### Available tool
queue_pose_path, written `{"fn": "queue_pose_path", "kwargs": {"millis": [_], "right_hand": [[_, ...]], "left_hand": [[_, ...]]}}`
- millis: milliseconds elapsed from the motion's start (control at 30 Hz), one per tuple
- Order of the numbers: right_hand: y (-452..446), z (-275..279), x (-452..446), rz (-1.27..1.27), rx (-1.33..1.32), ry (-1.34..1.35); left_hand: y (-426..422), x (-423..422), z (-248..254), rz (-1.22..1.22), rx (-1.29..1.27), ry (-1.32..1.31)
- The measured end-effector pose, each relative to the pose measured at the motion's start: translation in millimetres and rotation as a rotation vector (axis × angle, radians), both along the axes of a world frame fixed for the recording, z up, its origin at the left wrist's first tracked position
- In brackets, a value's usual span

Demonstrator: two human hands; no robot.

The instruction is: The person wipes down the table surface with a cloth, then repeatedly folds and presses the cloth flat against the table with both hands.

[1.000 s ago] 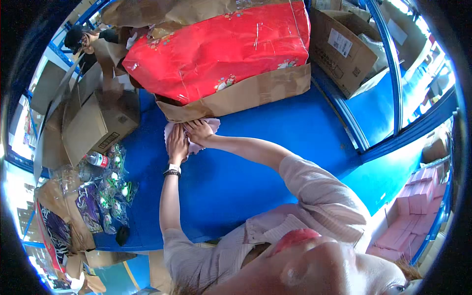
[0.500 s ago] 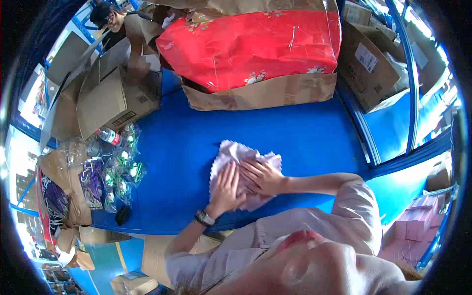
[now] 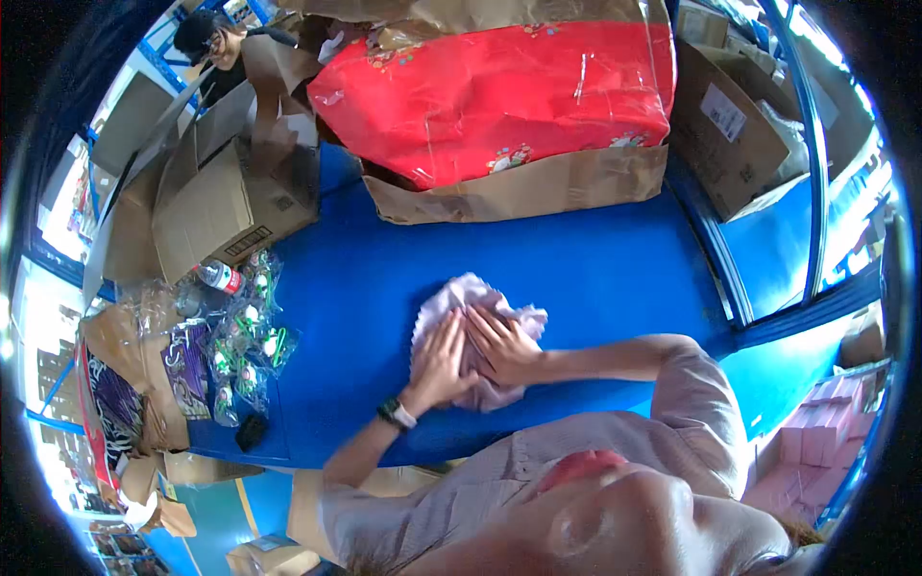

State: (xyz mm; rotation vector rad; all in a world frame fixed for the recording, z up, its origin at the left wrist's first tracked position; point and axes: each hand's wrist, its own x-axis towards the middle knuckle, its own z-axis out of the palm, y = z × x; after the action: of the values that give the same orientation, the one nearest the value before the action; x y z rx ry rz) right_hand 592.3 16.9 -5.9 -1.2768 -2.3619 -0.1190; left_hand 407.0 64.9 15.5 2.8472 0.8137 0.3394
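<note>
A pale pink cloth point(image 3: 437, 312) with zigzag-cut edges lies rumpled on the blue table point(image 3: 595, 254). My left hand point(image 3: 442, 365) rests flat on its left side, fingers stretched out and pointing up and inward, with a watch on the wrist. On the right part of the cloth lies my right hand point(image 3: 507, 350), also flat, its fingers reaching toward the left hand's fingertips. The cloth is bunched up between and around the two hands. What lies beneath it, if anything, is hidden.
A large red wrapped bundle point(image 3: 499, 101) in a torn brown carton stands at the back. Left are an open cardboard box point(image 3: 206, 216), a bottle point(image 3: 221, 276), several bagged green-and-white items point(image 3: 252, 336) and a small black object point(image 3: 252, 432). Another person point(image 3: 216, 48) stands back left.
The cloth has become more bunched under my hands, its upper right edge folding inward. My hands have drawn slightly closer together. The whole view has shifted a little.
</note>
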Motion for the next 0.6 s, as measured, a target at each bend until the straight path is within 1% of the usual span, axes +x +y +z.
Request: {"fn": "queue_pose_path", "kwargs": {"millis": [100,167,200,300,333,433,467,533,600], "right_hand": [[72,-4,-15,-0.040,0.072,0.023],[119,-7,-27,-0.097,0.107,0.006],[139,-8,-32,-0.067,0.107,0.003],[200,-15,-47,-0.061,0.130,0.058],[218,-20,-51,-0.068,0.108,0.057],[257,-30,-61,-0.095,0.024,0.043],[258,-7,-62,-0.157,-0.178,0.010],[257,22,-64,-0.204,-0.387,-0.036],[265,1,-65,-0.158,-0.210,-0.074]], "left_hand": [[60,-12,-19,0.178,0.174,0.144],[97,-17,-8,0.236,0.183,0.058],[114,-21,-7,0.267,0.182,0.056],[167,-36,-21,0.268,0.263,-0.045],[182,-40,-24,0.257,0.303,-0.064],[213,-44,-25,0.312,0.317,-0.099],[223,-43,-30,0.355,0.334,-0.095],[231,-40,-35,0.416,0.341,-0.090],[229,-37,-33,0.412,0.430,-0.118]]}}
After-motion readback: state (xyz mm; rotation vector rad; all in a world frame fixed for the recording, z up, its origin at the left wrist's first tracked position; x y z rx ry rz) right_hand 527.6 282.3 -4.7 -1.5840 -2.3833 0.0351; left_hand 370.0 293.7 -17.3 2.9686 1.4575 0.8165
